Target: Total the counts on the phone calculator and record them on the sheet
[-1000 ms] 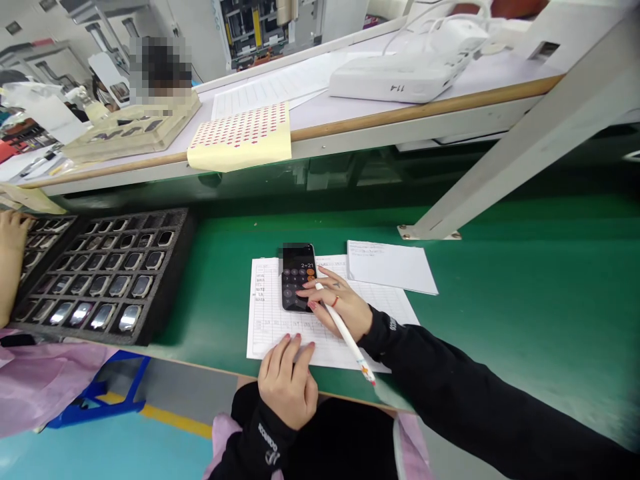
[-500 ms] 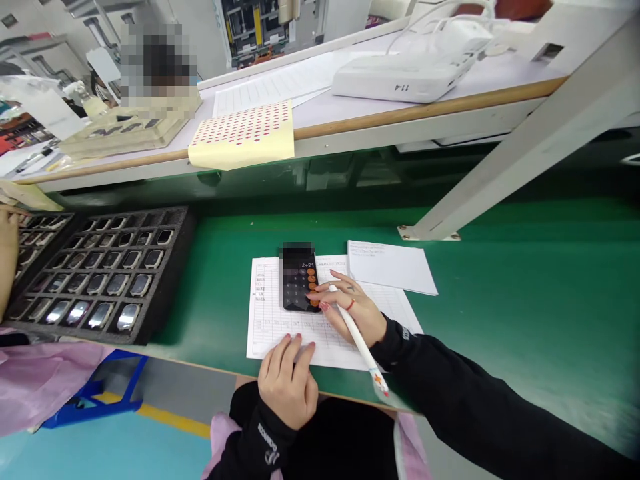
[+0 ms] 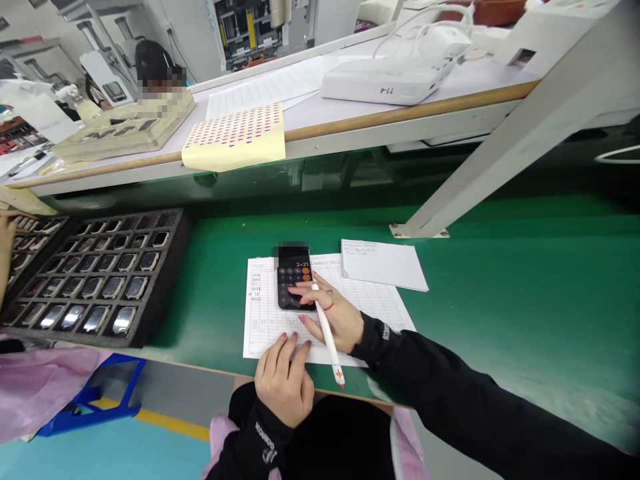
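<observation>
Fingers [image 3: 305, 293] of the right hand [image 3: 345, 320]: loosely spread, a white pen [image 3: 327, 333] caught between them, its tail end slanting to the near right; fingertips over the keypad of a dark phone [image 3: 283, 283], pressing or only hovering not to be told. Phone: flat on a printed form [image 3: 260, 333], toward its far left portion, on a green tabletop [image 3: 500, 300]; calculator showing, display reading 2÷21. Change of note: a moment earlier the right hand stood at the keypad's right-hand column; now it reaches farther left across the keys, the pen swung steeper. Meaning, by judgement: the sum seems unfinished, no result being shown, with keying taking precedence over writing. Left hand [image 3: 285, 380]: palm down, fingers slightly curled and apart, nothing visible in hold, fingertips on the form's near edge, perhaps steadying it. Adjoining items: a small stack of white paper [image 3: 387, 267], overlapping the form's far right corner; a dark foam tray [image 3: 167, 273] of watch-like cases [image 3: 124, 320], well apart to the left; another person's arm [image 3: 6, 253] at the left edge of view.
</observation>
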`<state>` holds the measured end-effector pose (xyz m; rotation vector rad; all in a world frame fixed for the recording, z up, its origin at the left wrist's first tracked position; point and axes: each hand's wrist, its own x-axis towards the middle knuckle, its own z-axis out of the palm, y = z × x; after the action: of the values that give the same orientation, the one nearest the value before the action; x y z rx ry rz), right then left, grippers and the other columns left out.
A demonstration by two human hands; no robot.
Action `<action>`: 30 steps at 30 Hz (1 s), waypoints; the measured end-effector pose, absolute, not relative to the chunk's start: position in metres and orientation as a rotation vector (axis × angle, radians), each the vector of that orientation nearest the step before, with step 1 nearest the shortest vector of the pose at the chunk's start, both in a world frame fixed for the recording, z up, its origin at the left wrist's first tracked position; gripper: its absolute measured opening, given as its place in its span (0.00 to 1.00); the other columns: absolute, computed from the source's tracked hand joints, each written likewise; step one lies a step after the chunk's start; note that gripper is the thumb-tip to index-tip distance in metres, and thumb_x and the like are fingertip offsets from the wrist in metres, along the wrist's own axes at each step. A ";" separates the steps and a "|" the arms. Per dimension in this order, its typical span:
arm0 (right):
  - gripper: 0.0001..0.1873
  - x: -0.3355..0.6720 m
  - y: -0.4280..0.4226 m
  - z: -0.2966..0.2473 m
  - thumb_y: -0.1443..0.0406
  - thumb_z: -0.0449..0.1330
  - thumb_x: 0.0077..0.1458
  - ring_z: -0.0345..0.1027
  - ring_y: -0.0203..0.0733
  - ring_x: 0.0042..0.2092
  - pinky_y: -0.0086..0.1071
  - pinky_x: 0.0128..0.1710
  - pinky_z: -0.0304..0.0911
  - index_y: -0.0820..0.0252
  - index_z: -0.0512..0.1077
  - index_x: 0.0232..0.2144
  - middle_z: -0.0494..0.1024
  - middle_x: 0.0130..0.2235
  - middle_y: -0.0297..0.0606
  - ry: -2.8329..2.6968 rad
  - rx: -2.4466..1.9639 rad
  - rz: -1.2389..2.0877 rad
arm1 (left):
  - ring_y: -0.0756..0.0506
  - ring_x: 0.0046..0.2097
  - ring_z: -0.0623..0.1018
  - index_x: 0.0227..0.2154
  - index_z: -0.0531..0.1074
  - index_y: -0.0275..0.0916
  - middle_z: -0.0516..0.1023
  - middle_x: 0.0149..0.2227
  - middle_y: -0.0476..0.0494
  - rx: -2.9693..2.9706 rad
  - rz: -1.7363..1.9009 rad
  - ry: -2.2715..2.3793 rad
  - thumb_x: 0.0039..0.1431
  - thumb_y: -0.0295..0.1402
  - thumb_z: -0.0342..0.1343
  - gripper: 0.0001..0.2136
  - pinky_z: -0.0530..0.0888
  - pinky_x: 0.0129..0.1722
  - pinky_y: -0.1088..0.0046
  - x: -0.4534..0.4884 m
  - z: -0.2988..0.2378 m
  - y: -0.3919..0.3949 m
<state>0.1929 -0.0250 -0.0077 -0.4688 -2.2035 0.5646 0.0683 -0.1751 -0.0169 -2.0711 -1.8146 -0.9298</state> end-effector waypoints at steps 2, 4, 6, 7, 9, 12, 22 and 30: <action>0.17 0.194 -0.024 -0.009 0.68 0.56 0.51 0.67 0.50 0.54 0.60 0.60 0.49 0.54 0.58 0.44 0.75 0.49 0.46 -2.195 -0.499 0.569 | 0.43 0.54 0.73 0.47 0.74 0.38 0.76 0.49 0.42 -2.070 -0.931 -1.816 0.56 0.26 0.47 0.18 0.67 0.51 0.67 0.068 -0.017 -0.175; 0.18 0.193 -0.023 -0.011 0.68 0.56 0.51 0.66 0.49 0.55 0.59 0.61 0.49 0.54 0.58 0.44 0.75 0.51 0.47 -2.209 -0.507 0.563 | 0.43 0.54 0.73 0.48 0.74 0.38 0.76 0.50 0.42 -2.071 -0.938 -1.814 0.56 0.26 0.47 0.18 0.67 0.51 0.67 0.068 -0.017 -0.175; 0.19 0.192 -0.021 -0.011 0.68 0.56 0.51 0.65 0.49 0.55 0.60 0.60 0.50 0.55 0.57 0.45 0.74 0.51 0.48 -2.219 -0.507 0.541 | 0.43 0.54 0.72 0.48 0.74 0.38 0.76 0.50 0.42 -2.076 -0.945 -1.812 0.56 0.25 0.47 0.18 0.67 0.52 0.66 0.068 -0.017 -0.176; 0.19 0.190 -0.020 -0.012 0.68 0.56 0.51 0.66 0.50 0.55 0.60 0.60 0.50 0.55 0.57 0.45 0.74 0.51 0.48 -2.219 -0.506 0.528 | 0.43 0.54 0.72 0.48 0.73 0.38 0.76 0.50 0.42 -2.078 -0.945 -1.811 0.56 0.25 0.47 0.18 0.66 0.52 0.66 0.068 -0.017 -0.176; 0.18 0.187 -0.015 -0.011 0.69 0.56 0.50 0.67 0.50 0.54 0.61 0.59 0.52 0.55 0.57 0.44 0.75 0.50 0.48 -2.205 -0.513 0.509 | 0.43 0.54 0.73 0.48 0.73 0.38 0.76 0.50 0.42 -2.081 -0.937 -1.812 0.56 0.25 0.47 0.18 0.67 0.51 0.67 0.068 -0.017 -0.176; 0.17 0.179 -0.007 -0.010 0.69 0.56 0.51 0.67 0.51 0.54 0.62 0.59 0.52 0.55 0.58 0.43 0.75 0.50 0.47 -2.195 -0.542 0.508 | 0.43 0.54 0.73 0.48 0.73 0.39 0.76 0.50 0.42 -2.080 -0.928 -1.807 0.55 0.25 0.47 0.19 0.67 0.51 0.67 0.068 -0.017 -0.176; 0.16 0.172 0.000 -0.012 0.70 0.55 0.46 0.61 0.54 0.58 0.67 0.60 0.44 0.56 0.58 0.40 0.74 0.51 0.48 -2.261 -0.553 0.526 | 0.42 0.53 0.73 0.48 0.73 0.39 0.77 0.49 0.42 -2.072 -0.942 -1.793 0.55 0.24 0.47 0.19 0.68 0.50 0.66 0.068 -0.017 -0.175; 0.16 0.180 -0.008 -0.009 0.71 0.54 0.44 0.66 0.51 0.53 0.65 0.60 0.46 0.54 0.58 0.38 0.77 0.46 0.43 -2.240 -0.466 0.538 | 0.42 0.53 0.73 0.47 0.74 0.39 0.77 0.49 0.42 -2.076 -0.953 -1.805 0.56 0.25 0.47 0.18 0.67 0.51 0.66 0.069 -0.017 -0.175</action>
<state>0.1796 -0.0085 -0.0087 -0.4658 -2.2396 0.5385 0.0687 -0.1751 -0.0169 -2.0757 -1.8048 -0.9532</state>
